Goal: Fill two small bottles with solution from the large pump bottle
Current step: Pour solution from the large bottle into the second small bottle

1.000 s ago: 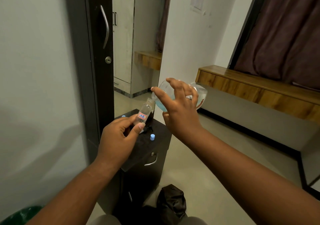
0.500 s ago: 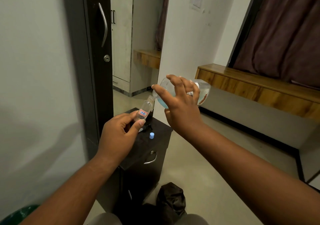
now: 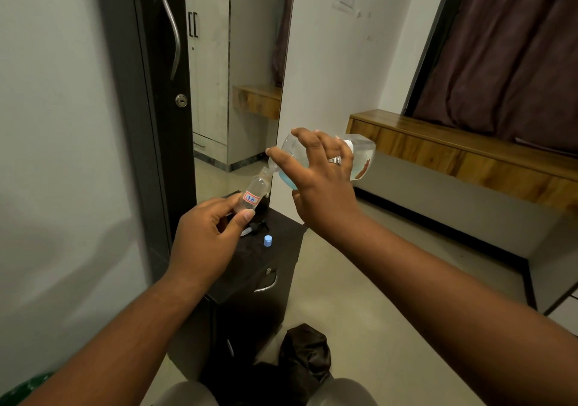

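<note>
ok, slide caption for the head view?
Right hand tips large bottle into small labelled bottle held by left hand.

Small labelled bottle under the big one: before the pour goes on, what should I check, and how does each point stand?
1. Left hand pinches the small bottle firmly: ok.
2. Right hand grips the tilted large bottle: ok.
3. Large bottle's mouth meets the small bottle's neck: ok, they look aligned.
4. Blue liquid reaches the mouth: cannot tell.
5. Small bottle's fill level: cannot tell, it looks nearly empty.
6. Blue cap within reach on the dark cabinet: ok.
</note>
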